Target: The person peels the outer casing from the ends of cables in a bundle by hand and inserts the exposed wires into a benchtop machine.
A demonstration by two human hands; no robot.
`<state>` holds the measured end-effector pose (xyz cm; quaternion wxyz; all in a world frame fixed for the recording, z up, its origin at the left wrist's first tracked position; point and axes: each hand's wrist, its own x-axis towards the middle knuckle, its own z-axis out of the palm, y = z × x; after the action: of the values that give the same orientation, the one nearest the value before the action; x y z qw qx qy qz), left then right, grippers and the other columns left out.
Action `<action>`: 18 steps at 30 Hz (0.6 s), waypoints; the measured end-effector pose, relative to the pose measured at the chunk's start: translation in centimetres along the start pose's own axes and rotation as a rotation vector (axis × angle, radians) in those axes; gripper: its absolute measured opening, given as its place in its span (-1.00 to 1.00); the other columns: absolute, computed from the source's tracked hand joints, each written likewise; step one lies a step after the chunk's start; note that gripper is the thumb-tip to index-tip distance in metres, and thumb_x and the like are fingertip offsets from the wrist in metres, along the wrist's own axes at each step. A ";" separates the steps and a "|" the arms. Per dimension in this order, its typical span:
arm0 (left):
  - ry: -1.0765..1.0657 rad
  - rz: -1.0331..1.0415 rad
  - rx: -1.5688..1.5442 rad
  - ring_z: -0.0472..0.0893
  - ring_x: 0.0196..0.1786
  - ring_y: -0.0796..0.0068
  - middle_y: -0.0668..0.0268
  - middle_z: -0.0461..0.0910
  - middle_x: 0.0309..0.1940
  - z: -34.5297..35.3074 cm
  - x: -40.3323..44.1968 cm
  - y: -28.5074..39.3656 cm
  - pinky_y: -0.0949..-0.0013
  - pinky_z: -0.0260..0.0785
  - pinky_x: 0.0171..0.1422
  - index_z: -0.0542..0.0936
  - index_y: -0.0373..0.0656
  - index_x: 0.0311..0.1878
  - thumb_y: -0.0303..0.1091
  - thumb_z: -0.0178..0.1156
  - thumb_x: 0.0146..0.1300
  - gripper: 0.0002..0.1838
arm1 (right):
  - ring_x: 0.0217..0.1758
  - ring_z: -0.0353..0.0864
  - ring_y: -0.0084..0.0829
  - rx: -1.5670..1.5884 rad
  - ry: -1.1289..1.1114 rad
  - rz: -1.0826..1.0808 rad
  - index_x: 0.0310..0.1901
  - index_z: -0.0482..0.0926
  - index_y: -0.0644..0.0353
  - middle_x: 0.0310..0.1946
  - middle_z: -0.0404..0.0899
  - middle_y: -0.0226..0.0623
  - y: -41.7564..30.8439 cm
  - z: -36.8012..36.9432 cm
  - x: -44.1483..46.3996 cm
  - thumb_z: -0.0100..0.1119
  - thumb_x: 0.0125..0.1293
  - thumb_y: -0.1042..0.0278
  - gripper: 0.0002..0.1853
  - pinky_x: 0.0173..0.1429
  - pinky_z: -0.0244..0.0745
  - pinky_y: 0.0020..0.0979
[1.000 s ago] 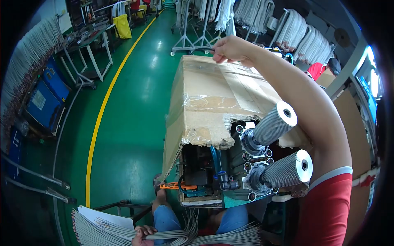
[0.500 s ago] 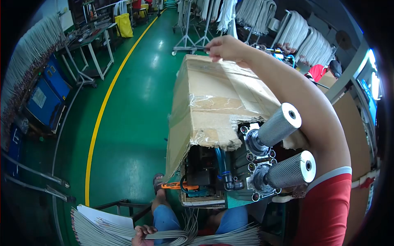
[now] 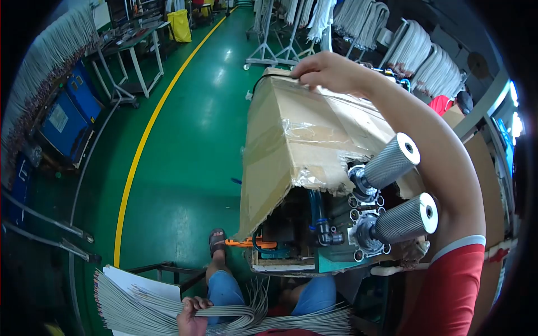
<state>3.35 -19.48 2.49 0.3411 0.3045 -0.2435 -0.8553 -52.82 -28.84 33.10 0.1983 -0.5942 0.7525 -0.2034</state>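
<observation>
My left hand (image 3: 193, 315) is closed around a bundle of grey cables (image 3: 235, 313), which bends back on itself across my lap. The loose ends fan out to the left over a white board (image 3: 143, 284). My right hand (image 3: 328, 73) reaches over the far top edge of a cardboard box (image 3: 319, 115). Its fingers are pinched on a thin black strip (image 3: 272, 76) that curves down over the box's far left corner; its kind is not clear. The torn box covers a machine with two knurled metal rollers (image 3: 393, 162) sticking out at the right.
An orange tool handle (image 3: 246, 243) sticks out below the box. Racks of hanging cables (image 3: 47, 50) stand at the left and more behind the box. A worktable (image 3: 131, 45) and yellow bag (image 3: 179, 25) are further back. Another person's red sleeve (image 3: 440, 105) shows at right.
My right hand has come down and slightly right onto the box top, and the black strip now shows more of its length. My left hand stays on the cables. The view has shifted a little.
</observation>
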 end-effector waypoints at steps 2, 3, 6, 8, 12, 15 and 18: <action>0.010 0.002 -0.007 0.48 -0.15 0.23 0.25 0.46 -0.36 0.2 -0.2 -0.2 0.10 0.33 0.18 0.39 -0.10 -0.31 -0.06 0.13 0.41 -0.68 | -0.16 0.61 -0.47 -0.069 0.004 -0.067 0.04 0.65 0.22 -0.20 0.68 -0.32 -0.2 0.8 0.6 0.08 0.38 0.41 -0.74 -0.03 0.50 -0.41; 0.019 -0.001 -0.019 0.48 -0.14 0.22 0.24 0.46 -0.36 0.3 -0.3 -0.4 0.10 0.33 0.18 0.39 -0.11 -0.32 -0.07 0.14 0.41 -0.68 | -0.16 0.59 -0.46 -0.108 0.027 -0.068 0.03 0.65 0.25 -0.19 0.68 -0.31 -0.2 1.0 0.9 0.09 0.37 0.43 -0.74 0.00 0.49 -0.42; 0.030 -0.001 -0.033 0.48 -0.14 0.21 0.24 0.46 -0.36 0.4 -0.5 -0.5 0.11 0.33 0.17 0.39 -0.11 -0.33 -0.08 0.14 0.40 -0.68 | -0.15 0.57 -0.45 -0.188 0.066 -0.066 0.01 0.64 0.31 -0.17 0.67 -0.29 -0.3 1.3 1.7 0.11 0.35 0.47 -0.74 0.06 0.47 -0.43; 0.030 0.004 -0.020 0.48 -0.14 0.21 0.24 0.46 -0.36 0.2 -0.5 -0.4 0.11 0.33 0.17 0.39 -0.11 -0.33 -0.08 0.14 0.40 -0.68 | -0.13 0.57 -0.45 -0.245 0.083 -0.150 0.01 0.64 0.28 -0.18 0.67 -0.28 -0.2 1.4 2.0 0.09 0.36 0.48 -0.75 0.07 0.47 -0.43; 0.051 -0.001 -0.036 0.48 -0.14 0.20 0.24 0.46 -0.36 0.4 -0.4 -0.6 0.12 0.33 0.17 0.39 -0.11 -0.33 -0.08 0.13 0.41 -0.68 | -0.12 0.56 -0.48 -0.335 0.128 -0.180 0.01 0.64 0.27 -0.19 0.66 -0.30 0.2 1.3 2.3 0.07 0.38 0.48 -0.76 0.07 0.46 -0.44; 0.017 0.006 -0.044 0.48 -0.14 0.20 0.24 0.45 -0.36 0.3 -0.1 -0.7 0.13 0.33 0.17 0.39 -0.11 -0.33 -0.08 0.13 0.41 -0.68 | -0.14 0.54 -0.53 -0.108 -0.020 -0.160 0.02 0.63 0.25 -0.19 0.65 -0.33 -0.6 0.1 0.6 0.06 0.41 0.48 -0.77 0.01 0.46 -0.46; 0.022 0.010 -0.052 0.48 -0.14 0.20 0.24 0.45 -0.37 0.0 -0.6 -0.6 0.14 0.34 0.17 0.39 -0.11 -0.33 -0.08 0.14 0.41 -0.68 | -0.18 0.50 -0.60 0.253 -0.190 -0.148 0.04 0.61 0.21 -0.19 0.61 -0.39 -1.4 -2.1 -1.7 0.07 0.44 0.44 -0.78 -0.07 0.44 -0.51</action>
<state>3.41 -18.69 2.34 0.3558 0.3039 -0.2188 -0.8563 -52.45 -27.30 35.70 0.3262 -0.6349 0.6529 -0.2534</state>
